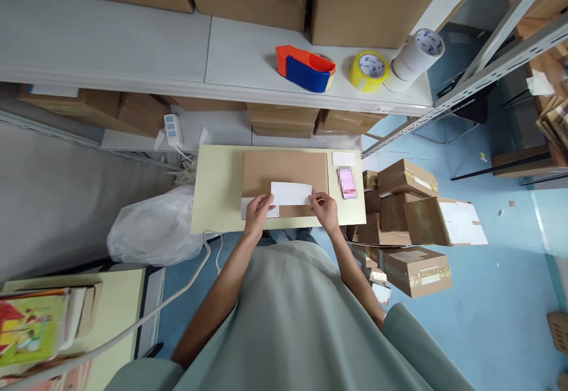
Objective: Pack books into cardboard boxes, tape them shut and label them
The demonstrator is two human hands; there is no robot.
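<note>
A white paper slip (pixel 291 193) is stretched between my two hands, above a flat brown cardboard box (pixel 284 166) on a pale yellow table. My left hand (pixel 258 213) pinches the slip's left end, with thumb and fingers closed. At the other end, my right hand (pixel 325 209) grips the right edge between thumb and fingertips. Another white label (pixel 272 212) lies along the box's near left edge, partly covered by my left hand. Right of the box, a pink card or packet (pixel 347 183) rests on the table below a white slip (pixel 344 158).
On the shelf ahead stand an orange and blue tape dispenser (pixel 306 68), a yellow tape roll (pixel 369 71) and white rolls (pixel 415 60). Cartons (pixel 406 213) are piled on the floor at right. A plastic bag (pixel 155 225) and a hose-like cable (pixel 177 293) lie at left.
</note>
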